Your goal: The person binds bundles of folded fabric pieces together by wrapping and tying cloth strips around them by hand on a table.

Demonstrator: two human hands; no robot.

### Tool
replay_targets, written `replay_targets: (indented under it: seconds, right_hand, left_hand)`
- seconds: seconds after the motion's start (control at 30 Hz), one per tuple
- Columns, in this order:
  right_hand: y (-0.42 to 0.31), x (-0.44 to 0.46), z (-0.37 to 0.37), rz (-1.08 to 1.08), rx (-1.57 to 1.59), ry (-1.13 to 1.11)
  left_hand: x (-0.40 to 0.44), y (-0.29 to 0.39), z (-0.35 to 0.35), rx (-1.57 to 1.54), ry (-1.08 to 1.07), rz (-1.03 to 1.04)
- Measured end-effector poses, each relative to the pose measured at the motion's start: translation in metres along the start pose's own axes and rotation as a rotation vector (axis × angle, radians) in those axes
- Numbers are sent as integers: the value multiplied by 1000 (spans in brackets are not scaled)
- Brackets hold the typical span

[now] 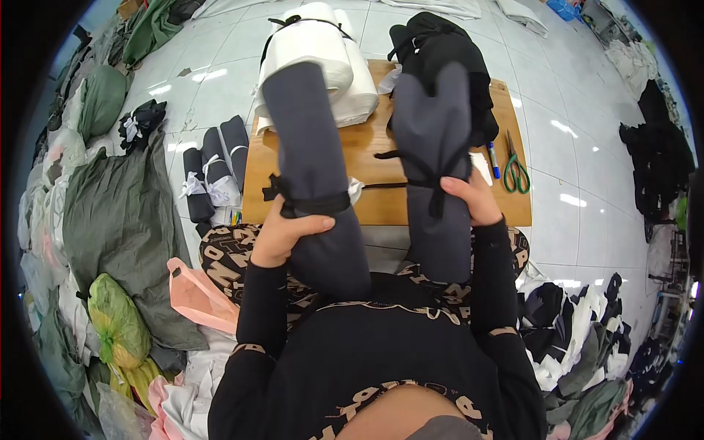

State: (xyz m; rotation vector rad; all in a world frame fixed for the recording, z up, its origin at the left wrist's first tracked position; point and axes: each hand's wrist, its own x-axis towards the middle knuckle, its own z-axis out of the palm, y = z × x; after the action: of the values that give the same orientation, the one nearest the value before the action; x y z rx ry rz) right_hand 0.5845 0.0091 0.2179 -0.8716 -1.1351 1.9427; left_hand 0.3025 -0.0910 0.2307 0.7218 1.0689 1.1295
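My left hand [290, 229] is closed around a long dark grey fabric roll [312, 147], which a black strip binds near its middle. A second dark grey fabric roll [438, 235], tied with a knotted black strip [433, 180], is in my right hand [477, 196], with the thumb across its front. Both rolls stand up from my lap, tops leaning away over the low wooden table [381, 211]. A black strip stretches between them, and a bit of white material [356, 191] shows beside the left roll. Their upper ends look blurred.
White fabric rolls [315, 44] and a black bundle [469, 55] stand at the table's back. Green-handled scissors [515, 169] and a blue marker [493, 161] lie on its right. Tied dark rolls [217, 165] rest on the floor left; fabric scraps [568, 330] heap at right.
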Motion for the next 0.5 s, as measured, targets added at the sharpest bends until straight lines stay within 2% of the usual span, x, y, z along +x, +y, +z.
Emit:
replay_targets:
  seconds: [0.07,0.1,0.13,0.17,0.2,0.27,0.33,0.43,0.5]
  right_hand:
    - [37,27,-9,9,-70,52]
    - [63,38,-8,50,-213,173]
    - [91,49,-7,89,-357,293]
    - [135,54,-15,-77,-733,316]
    - [166,53,-17,-259,-1107,335]
    - [165,43,9,-152,-925,327]
    - [160,41,6,-156,-839,310]
    - [148,36,-1,-203,-625,327]
    - [127,20,1,-107,-297,314]
  left_hand:
    - [16,-2,14,-16,60,-31]
    - [37,-25,8,51,82,-123]
    - [51,-42,16,129,198,-112]
    - [79,-104,-2,533,432,109]
    - [89,-139,-5,713,512,198]
    - [86,-165,-1,653,662,226]
    - [82,-157,-11,534,548,97]
    - [68,-125,-6,97,359,72]
    - [60,-122,-11,46,421,118]
